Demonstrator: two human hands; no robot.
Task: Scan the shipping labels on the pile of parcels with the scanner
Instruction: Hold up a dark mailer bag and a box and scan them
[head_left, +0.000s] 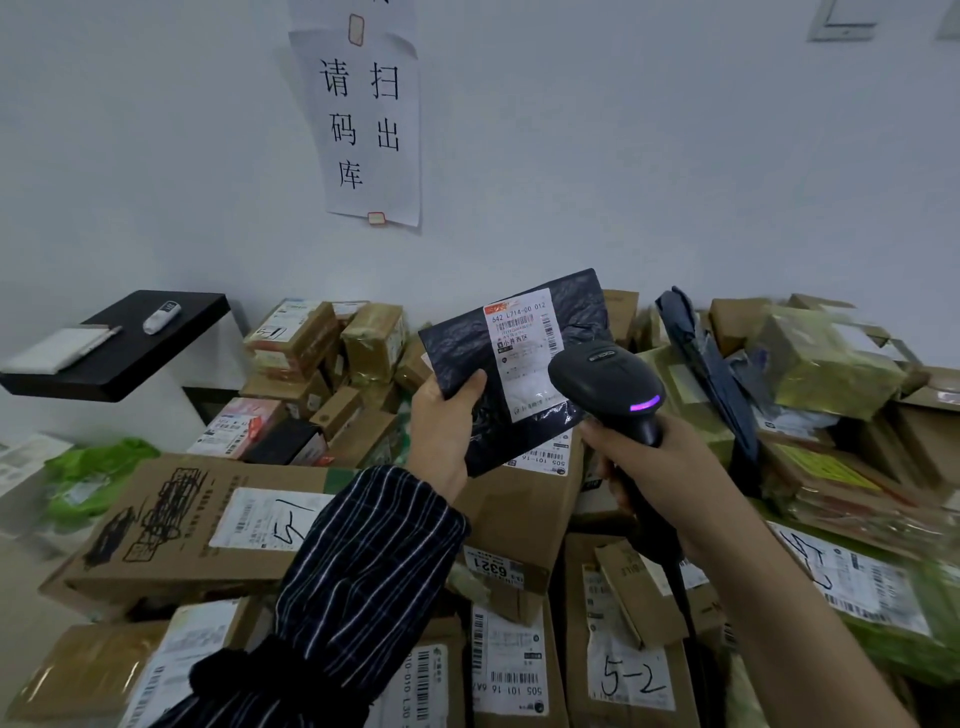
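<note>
Head view: a black parcel (457, 348) is being held up over the pile (208, 519).
The left hand (441, 426) is gripping its crinkled lower corner, with the white shipping label (524, 343) facing the camera. The right hand (660, 467) is clutching the scanner (602, 379), its purple light glowing, just beside the label.

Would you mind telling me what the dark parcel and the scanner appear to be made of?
The dark parcel looks like thin plastic film: glossy, crinkled. The scanner seems hard moulded plastic: smooth black shell with soft highlights.
</note>
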